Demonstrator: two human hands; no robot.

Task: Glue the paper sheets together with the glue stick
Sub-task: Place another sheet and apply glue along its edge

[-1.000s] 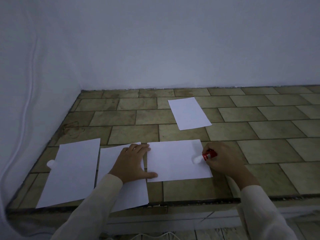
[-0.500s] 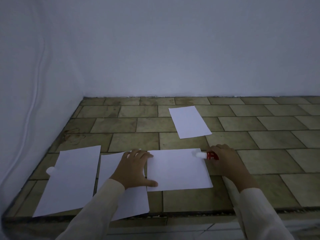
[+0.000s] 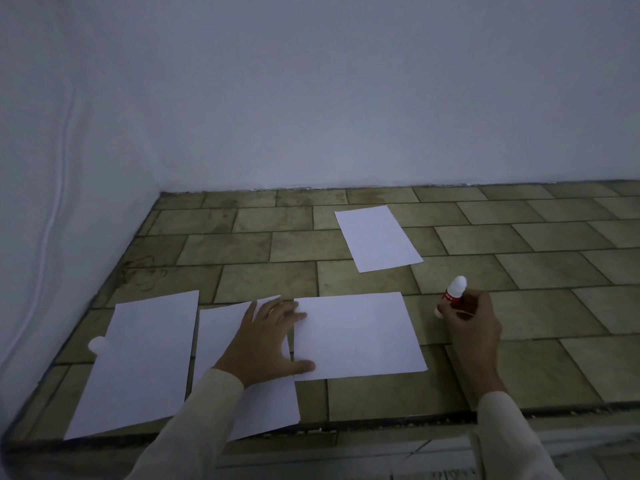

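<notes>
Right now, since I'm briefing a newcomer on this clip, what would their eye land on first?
White sheets against the dark tiled ledge: a far sheet and three in a near row. The left hand lies flat across the middle sheet and right sheet; the right hand holds a red glue stick just beyond that sheet's right edge.

left hand (image 3: 264,342) flat, right hand (image 3: 473,328) gripping
</notes>
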